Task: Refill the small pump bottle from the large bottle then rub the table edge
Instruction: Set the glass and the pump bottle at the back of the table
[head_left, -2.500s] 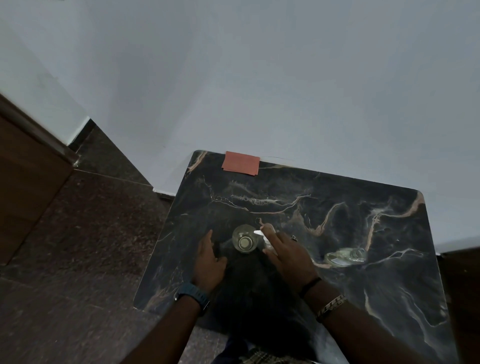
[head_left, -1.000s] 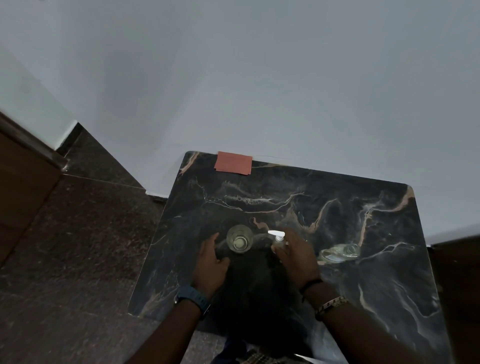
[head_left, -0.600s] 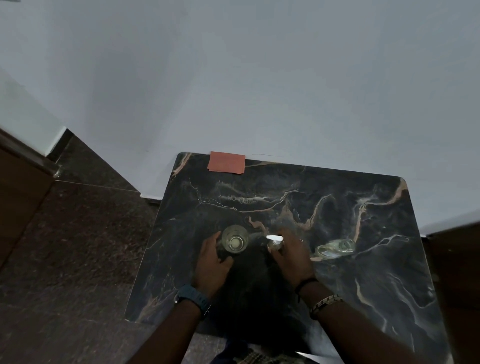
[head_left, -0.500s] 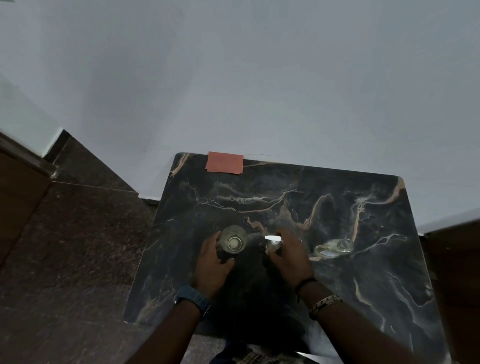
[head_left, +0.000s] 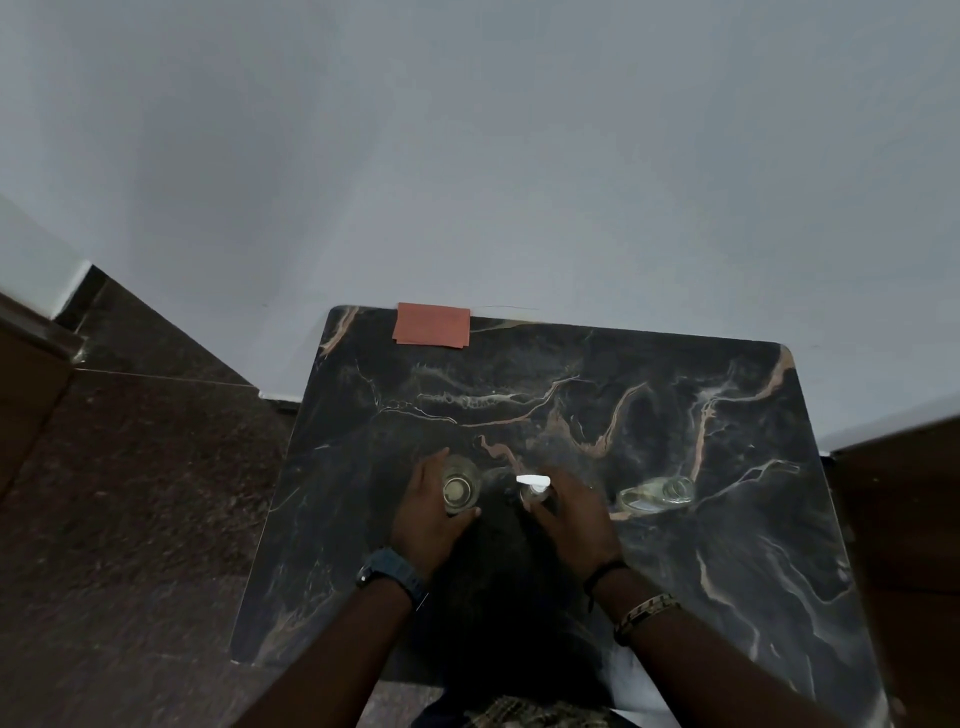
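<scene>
On the dark marble table (head_left: 571, 395) a clear round bottle (head_left: 460, 490) stands upright, seen from above with its mouth uncovered. My left hand (head_left: 426, 519) wraps around it, thumb on the near side. Just to its right my right hand (head_left: 571, 519) grips the small pump bottle (head_left: 535, 488) by its body; its white pump head points left. The two bottles stand a short gap apart. A second clear bottle (head_left: 657, 493) lies on its side to the right of my right hand, untouched.
An orange-red cloth (head_left: 431, 325) lies flat at the table's far edge, against the pale wall (head_left: 467, 156). Dark stone floor (head_left: 130, 493) runs along the table's left edge. A brown wooden surface (head_left: 904, 519) borders the right side.
My right hand has carried the pump bottle a little to the right, away from the upright bottle's mouth. My left thumb has closed around the upright bottle. The view has shifted slightly.
</scene>
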